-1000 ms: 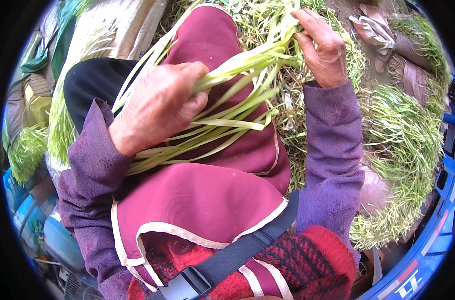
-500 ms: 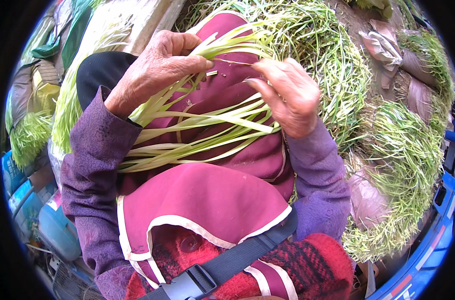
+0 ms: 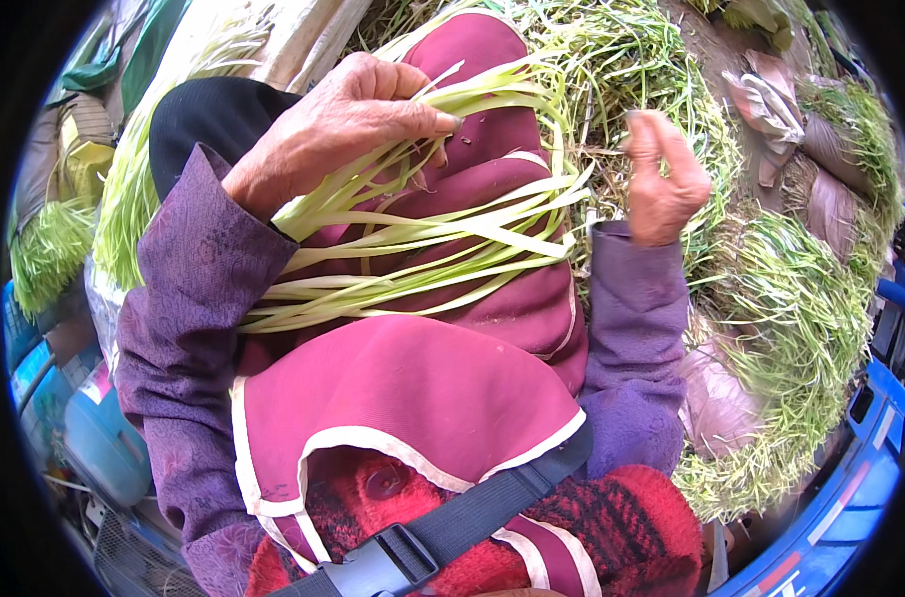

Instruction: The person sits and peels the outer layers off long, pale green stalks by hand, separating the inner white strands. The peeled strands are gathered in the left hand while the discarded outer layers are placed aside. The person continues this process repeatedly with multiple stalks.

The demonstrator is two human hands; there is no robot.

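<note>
Left hand (image 3: 348, 129) pinches pale-green leaf bundle (image 3: 494, 95), seemingly to keep strands aligned; below it, maroon apron (image 3: 402, 368) over lap supports loose leaves (image 3: 512, 235). Right hand (image 3: 663, 184) well apart, fingers bunched, grip unclear.

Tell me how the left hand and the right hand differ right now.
The left hand grips a bunch of pale green stalks; the right hand is apart from that bunch. The left hand's thumb points toward the picture's right, while the right hand's fingers point toward its top. Both are bare and emerge from purple sleeves.
</note>
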